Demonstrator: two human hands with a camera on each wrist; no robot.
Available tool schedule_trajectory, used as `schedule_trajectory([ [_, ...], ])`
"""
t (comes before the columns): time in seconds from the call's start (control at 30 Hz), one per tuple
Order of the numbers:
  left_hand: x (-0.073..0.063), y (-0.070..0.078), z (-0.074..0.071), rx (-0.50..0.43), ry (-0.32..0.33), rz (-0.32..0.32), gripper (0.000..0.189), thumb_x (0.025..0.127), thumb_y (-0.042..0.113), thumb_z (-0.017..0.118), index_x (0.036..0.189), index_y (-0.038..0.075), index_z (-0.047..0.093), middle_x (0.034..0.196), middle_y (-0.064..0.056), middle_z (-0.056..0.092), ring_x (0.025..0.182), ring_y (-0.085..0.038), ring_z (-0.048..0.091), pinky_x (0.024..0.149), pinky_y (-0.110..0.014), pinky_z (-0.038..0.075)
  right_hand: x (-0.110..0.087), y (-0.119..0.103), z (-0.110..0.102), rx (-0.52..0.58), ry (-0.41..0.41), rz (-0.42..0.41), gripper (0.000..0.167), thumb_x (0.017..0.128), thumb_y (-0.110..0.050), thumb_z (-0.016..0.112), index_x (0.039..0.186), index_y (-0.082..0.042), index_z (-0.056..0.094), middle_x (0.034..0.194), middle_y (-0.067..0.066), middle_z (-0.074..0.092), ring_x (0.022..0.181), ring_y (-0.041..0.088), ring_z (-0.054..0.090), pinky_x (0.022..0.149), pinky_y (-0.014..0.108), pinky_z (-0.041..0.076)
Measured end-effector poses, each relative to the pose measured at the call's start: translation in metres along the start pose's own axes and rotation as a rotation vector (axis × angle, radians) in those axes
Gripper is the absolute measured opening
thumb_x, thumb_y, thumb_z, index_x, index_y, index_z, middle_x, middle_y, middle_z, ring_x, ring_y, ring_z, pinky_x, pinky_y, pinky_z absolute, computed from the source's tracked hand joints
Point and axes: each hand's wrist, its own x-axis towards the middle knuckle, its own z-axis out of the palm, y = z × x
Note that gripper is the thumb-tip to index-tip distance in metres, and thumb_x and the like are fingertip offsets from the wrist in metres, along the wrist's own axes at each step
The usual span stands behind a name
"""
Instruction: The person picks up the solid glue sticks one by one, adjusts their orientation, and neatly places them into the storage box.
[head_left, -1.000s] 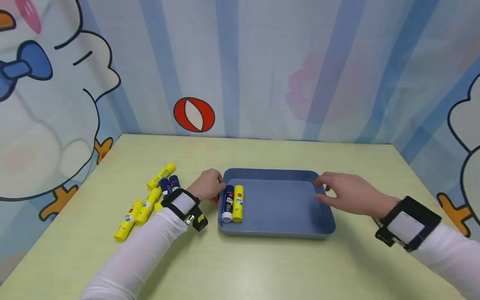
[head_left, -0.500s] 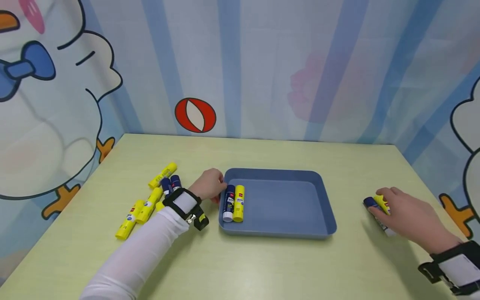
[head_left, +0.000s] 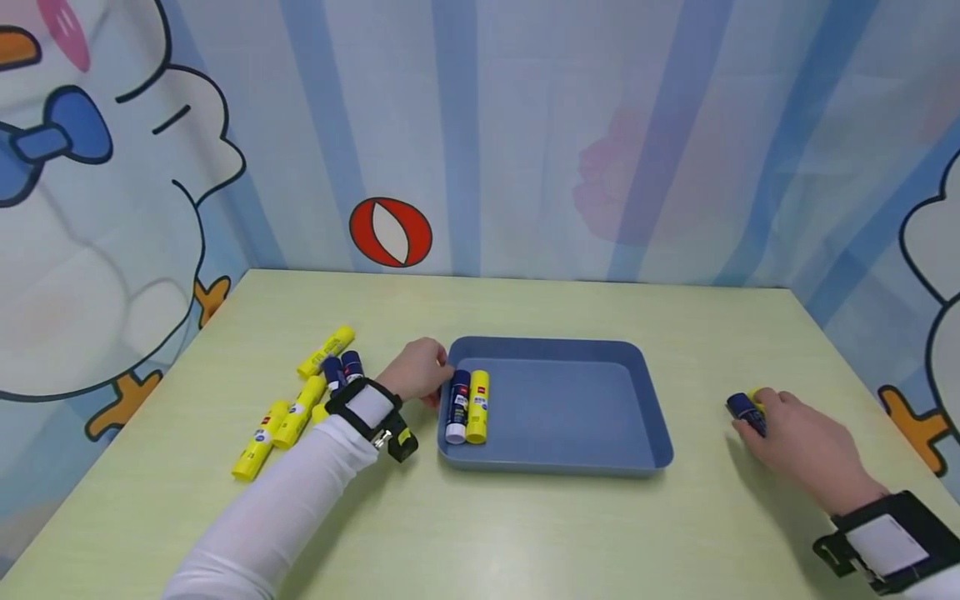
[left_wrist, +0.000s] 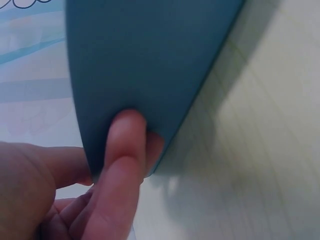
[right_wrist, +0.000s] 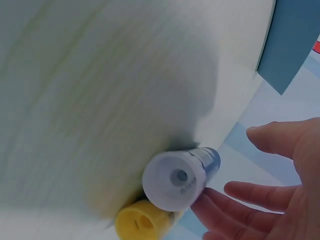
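Observation:
My left hand (head_left: 416, 369) pinches the left rim of a blue-grey tray (head_left: 577, 462). In the left wrist view its fingers (left_wrist: 125, 145) press on the tray's outer wall. Inside the tray, a navy glue stick (head_left: 457, 408) and a yellow glue stick (head_left: 477, 408) lie side by side along the left wall. Right of the tray, my right hand (head_left: 810, 450) is over another navy glue stick (head_left: 746, 414) and a yellow one, partly hiding both. In the right wrist view, the fingertips are at the navy stick's white end (right_wrist: 172, 180), and the thumb stands apart from it.
Left of my left forearm, several yellow glue sticks (head_left: 300, 412) and navy glue sticks (head_left: 351, 367) lie loosely on the pale table (head_left: 525, 533). A printed cloth (head_left: 517, 142) with cartoon figures hangs behind the table.
My right hand has left the tray's right rim and moved right to the pair of glue sticks, then lowered slightly over them. The left hand stays on the tray's rim.

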Motion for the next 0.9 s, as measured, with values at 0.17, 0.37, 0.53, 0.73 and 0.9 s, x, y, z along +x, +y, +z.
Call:
schedule_trajectory([
  [0.17,0.001,0.001,-0.001,0.001,0.002,-0.005,0.013,0.098,0.011,0.056,0.093,-0.001,0.059,0.07,-0.011,0.064,0.051,-0.018,0.063,0.049,-0.026,0.053,0.002,-0.002,0.001,0.017,-0.037,0.022,0.054,0.087,-0.023,0.07,0.113,0.02,0.049,0.08,0.024,0.055,0.059,0.024,0.052,0.046,0.037,0.045],
  [0.37,0.002,-0.001,0.0,0.006,0.011,-0.002,0.013,0.098,0.011,0.056,0.093,-0.001,0.058,0.07,-0.01,0.065,0.051,-0.018,0.063,0.049,-0.026,0.052,0.005,-0.006,0.005,-0.002,-0.087,0.048,0.055,0.086,-0.025,0.073,0.111,0.019,0.051,0.08,0.022,0.057,0.06,0.023,0.051,0.047,0.035,0.044],
  [0.53,0.003,-0.001,0.002,0.004,0.013,0.003,0.013,0.098,0.011,0.056,0.091,-0.001,0.058,0.069,-0.01,0.064,0.05,-0.017,0.063,0.048,-0.025,0.052,0.007,-0.008,0.011,0.025,-0.145,0.062,0.052,0.087,-0.027,0.07,0.108,0.017,0.052,0.073,0.014,0.057,0.059,0.021,0.05,0.047,0.034,0.042],
  [0.73,0.004,-0.001,0.001,0.012,0.016,0.008,0.014,0.098,0.011,0.056,0.089,-0.001,0.058,0.068,-0.01,0.064,0.049,-0.017,0.062,0.047,-0.025,0.052,0.008,-0.012,0.012,0.041,-0.123,0.043,0.043,0.088,-0.024,0.069,0.104,0.014,0.054,0.068,0.007,0.052,0.055,0.019,0.047,0.045,0.031,0.038],
  [0.9,0.003,-0.001,0.001,0.004,0.01,-0.009,0.013,0.098,0.011,0.056,0.091,-0.001,0.058,0.069,-0.01,0.064,0.05,-0.018,0.063,0.048,-0.026,0.052,0.008,-0.013,0.013,0.041,-0.121,0.042,0.037,0.089,-0.023,0.068,0.097,0.011,0.055,0.064,0.005,0.048,0.052,0.018,0.046,0.044,0.03,0.035],
])
